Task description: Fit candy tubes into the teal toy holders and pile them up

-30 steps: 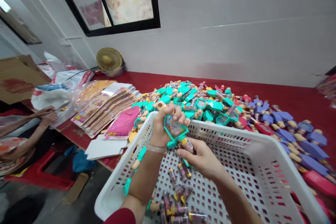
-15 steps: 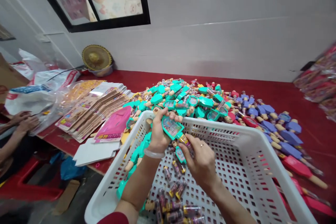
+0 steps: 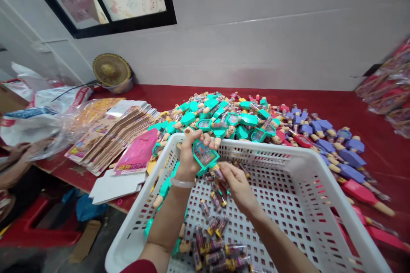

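While the left hand (image 3: 188,158) grips a teal plastic toy (image 3: 203,155), the right hand (image 3: 237,187) reaches its clear tube (image 3: 219,177)

Curled around the toy, the left fingers (image 3: 200,137) press it against the palm, holding it just inside the far rim of a white perforated plastic basket (image 3: 282,158). A pale bangle (image 3: 181,182) circles that wrist. The right fingers (image 3: 227,170) are drawn together at the tube's lower end, but whether they actually pinch it cannot be told from this view.

The step in hand appears to be working on this single toy over the basket. With the tube end left exposed by the grip, the moment seems to call for a steady pinch there.

Loose tubes (image 3: 214,243) lie on the basket floor, and more teal toys (image 3: 165,190) rest against its left wall. Beyond the far rim, a heap of teal toys (image 3: 218,115) covers the middle of the red bench (image 3: 368,115), with purple figure-shaped toys (image 3: 350,158) spread toward its right end. Stacked printed cards (image 3: 105,136) and a pink card (image 3: 137,153) lie toward the left end, where a co-worker's hands (image 3: 32,149) rest by a clear plastic bag (image 3: 54,134).
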Demonstrator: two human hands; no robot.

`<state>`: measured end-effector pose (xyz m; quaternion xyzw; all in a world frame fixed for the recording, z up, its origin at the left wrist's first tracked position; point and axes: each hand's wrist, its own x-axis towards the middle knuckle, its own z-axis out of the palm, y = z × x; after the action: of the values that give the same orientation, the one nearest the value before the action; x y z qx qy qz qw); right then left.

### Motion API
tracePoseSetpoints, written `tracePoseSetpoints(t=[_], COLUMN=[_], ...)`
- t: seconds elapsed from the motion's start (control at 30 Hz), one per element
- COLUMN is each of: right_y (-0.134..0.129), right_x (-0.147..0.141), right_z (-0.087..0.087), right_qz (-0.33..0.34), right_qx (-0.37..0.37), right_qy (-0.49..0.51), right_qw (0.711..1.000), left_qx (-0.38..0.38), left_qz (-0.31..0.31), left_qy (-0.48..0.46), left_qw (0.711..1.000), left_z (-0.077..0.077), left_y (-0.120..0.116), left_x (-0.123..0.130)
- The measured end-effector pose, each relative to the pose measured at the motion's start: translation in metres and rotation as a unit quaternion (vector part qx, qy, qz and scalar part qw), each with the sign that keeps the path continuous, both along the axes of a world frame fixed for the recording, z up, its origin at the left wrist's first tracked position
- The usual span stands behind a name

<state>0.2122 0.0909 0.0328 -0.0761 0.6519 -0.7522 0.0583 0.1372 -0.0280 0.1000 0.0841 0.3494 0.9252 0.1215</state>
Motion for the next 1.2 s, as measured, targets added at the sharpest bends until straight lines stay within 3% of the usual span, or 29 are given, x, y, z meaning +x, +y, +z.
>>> tracePoseSetpoints(t=[0.03,0.1,0.17,0.2,0.27,0.33,0.37,0.47,0.53,0.6,0.7,0.77,0.83,1.0,1.2], right_y=[0.002,0.006,0.008,0.007,0.005,0.003,0.002,0.0,0.0,0.003,0.01,0.013,0.014,0.014,0.016], right_x=[-0.001,-0.001,0.001,0.002,0.004,0.003,0.001,-0.008,-0.012,-0.014,-0.011,-0.008,-0.005,-0.004,-0.003], right_z=[-0.002,-0.004,-0.006,-0.007,-0.008,-0.009,-0.011,-0.018,-0.023,-0.026,-0.025,-0.023,-0.022,-0.027,-0.034], right_qz=[-0.083,-0.195,-0.227,-0.229,-0.201,-0.126,-0.076,0.036,0.062,0.065,0.013,-0.038,-0.065,-0.074,-0.09], right_qx=[0.088,0.243,0.32,0.323,0.262,0.117,0.028,-0.179,-0.214,-0.182,-0.023,0.093,0.149,0.147,0.083], right_qy=[0.078,0.21,0.269,0.27,0.219,0.106,0.038,-0.11,-0.13,-0.104,0.015,0.112,0.166,0.209,0.201], right_qw=[0.989,0.927,0.879,0.878,0.918,0.979,0.996,0.977,0.966,0.976,1.0,0.989,0.973,0.964,0.972], left_qx=[0.014,0.046,0.064,0.065,0.052,0.034,0.03,0.039,0.05,0.069,0.141,0.183,0.19,0.194,0.197], left_qz=[0.015,0.032,0.024,0.019,0.004,-0.012,-0.018,-0.028,-0.03,-0.029,-0.034,-0.024,-0.018,-0.036,-0.011], left_qy=[-0.021,-0.049,-0.058,-0.055,-0.041,-0.026,-0.019,-0.005,-0.005,-0.03,-0.125,-0.177,-0.192,-0.189,-0.168], left_qw=[1.0,0.997,0.996,0.996,0.998,0.999,0.999,0.999,0.998,0.997,0.982,0.967,0.963,0.962,0.966], left_z=[-0.002,-0.007,-0.012,-0.014,-0.016,-0.017,-0.018,-0.02,-0.022,-0.024,-0.026,-0.027,-0.028,-0.028,-0.02], left_y=[0.003,0.009,0.014,0.016,0.016,0.015,0.014,0.011,0.01,0.01,0.011,0.011,0.011,0.01,0.005], left_x=[-0.002,-0.005,-0.006,-0.006,-0.004,-0.002,-0.002,-0.002,-0.003,-0.006,-0.012,-0.016,-0.017,-0.012,-0.005])
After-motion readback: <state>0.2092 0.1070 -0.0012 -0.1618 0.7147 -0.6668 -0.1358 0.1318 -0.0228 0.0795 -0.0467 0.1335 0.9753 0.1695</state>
